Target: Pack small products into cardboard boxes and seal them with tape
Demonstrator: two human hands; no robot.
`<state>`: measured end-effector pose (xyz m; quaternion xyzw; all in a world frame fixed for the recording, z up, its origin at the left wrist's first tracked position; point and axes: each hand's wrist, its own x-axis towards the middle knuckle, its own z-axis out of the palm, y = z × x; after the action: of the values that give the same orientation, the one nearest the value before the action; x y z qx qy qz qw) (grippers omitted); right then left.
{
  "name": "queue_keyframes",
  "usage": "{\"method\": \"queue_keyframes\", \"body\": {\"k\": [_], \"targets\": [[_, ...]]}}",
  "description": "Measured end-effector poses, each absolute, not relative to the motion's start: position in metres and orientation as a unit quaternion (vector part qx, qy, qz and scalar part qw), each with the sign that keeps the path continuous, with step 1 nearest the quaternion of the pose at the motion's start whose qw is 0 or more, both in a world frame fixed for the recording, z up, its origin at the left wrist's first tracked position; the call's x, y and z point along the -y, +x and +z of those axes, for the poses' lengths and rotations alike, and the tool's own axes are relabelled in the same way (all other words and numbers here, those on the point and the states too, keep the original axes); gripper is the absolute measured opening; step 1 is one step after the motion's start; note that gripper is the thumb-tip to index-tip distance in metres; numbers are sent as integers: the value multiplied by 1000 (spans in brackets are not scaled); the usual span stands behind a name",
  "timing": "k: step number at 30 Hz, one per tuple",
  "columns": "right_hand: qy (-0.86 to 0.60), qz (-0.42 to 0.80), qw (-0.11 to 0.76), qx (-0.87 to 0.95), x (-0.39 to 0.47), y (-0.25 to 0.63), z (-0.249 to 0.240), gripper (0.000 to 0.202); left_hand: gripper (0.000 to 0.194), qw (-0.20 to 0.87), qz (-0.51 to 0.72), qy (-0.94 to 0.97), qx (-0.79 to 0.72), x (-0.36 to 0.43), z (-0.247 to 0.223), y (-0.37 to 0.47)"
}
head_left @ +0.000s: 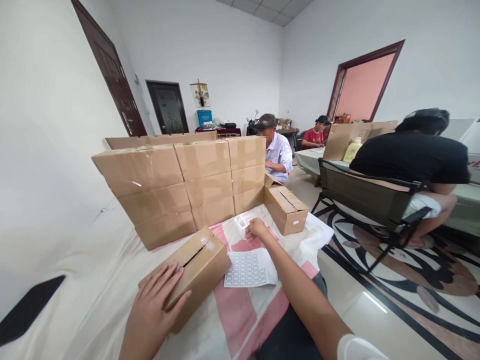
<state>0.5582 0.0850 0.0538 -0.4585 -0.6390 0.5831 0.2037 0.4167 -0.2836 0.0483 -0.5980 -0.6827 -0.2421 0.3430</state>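
Observation:
My left hand (159, 295) lies with its fingers spread on the top and near side of a closed cardboard box (204, 270). Farther right, my right hand (257, 227) has its fingers closed at the edge of a small white box (240, 226), which stands on the cloth. Between my arms lies a sheet of small blue-edged labels (247, 269). Another cardboard box (287, 210) with a small white label on its end stands to the right of my right hand.
Stacked, taped cardboard boxes (180, 185) form a wall along the far side of the cloth-covered table (112, 300). Behind them sits a person in a light shirt (278, 150). At right, a person in black (408, 157) occupies a folding chair (367, 192).

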Motion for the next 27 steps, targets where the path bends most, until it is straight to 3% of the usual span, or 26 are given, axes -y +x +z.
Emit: {"method": "queue_keyframes", "body": {"k": [10,22,27], "targets": [[-442,620,230,606,-82,565,56,26,48,304,-286,-583,697,286,59,427],[-439,619,277,589,-61,574,57,37,46,283,-291,-560,722,288,61,433],[-425,642,293,567,-60,575,53,31,46,290,-284,-556,725,288,62,435]]}}
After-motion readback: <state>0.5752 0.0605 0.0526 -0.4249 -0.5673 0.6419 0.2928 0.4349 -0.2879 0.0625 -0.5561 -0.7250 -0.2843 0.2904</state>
